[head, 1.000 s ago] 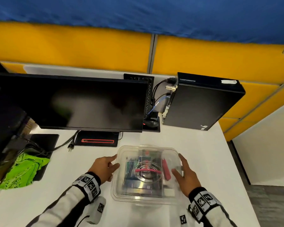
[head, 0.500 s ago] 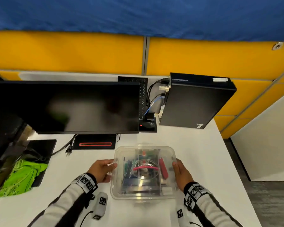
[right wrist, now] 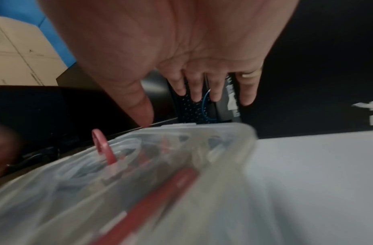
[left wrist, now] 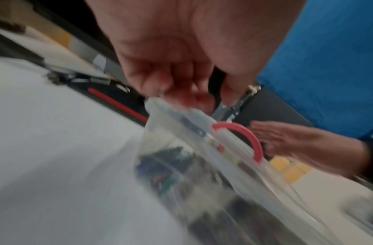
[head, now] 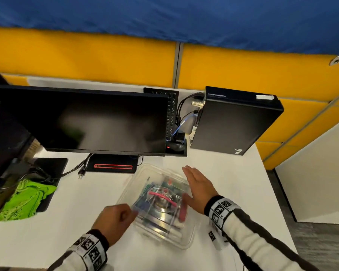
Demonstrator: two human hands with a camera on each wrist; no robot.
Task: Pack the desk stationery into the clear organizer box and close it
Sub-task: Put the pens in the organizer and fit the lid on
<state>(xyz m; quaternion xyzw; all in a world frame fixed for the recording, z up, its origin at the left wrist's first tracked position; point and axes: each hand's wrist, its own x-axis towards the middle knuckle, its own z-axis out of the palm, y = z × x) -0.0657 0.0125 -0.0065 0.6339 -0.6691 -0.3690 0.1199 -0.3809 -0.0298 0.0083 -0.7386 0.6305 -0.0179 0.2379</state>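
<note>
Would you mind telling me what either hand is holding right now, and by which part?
The left hand pinches the clear plastic organizer box at its near-left rim corner. The right hand is flat and open beside the box, gripping nothing.

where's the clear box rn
In the head view the clear organizer box sits on the white desk just in front of the monitor, between the left hand and right hand.

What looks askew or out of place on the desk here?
The clear organizer box sits skewed, not square to the desk edge. The left hand pinches its corner; the right hand is open beside it. Nothing spilled.
</note>
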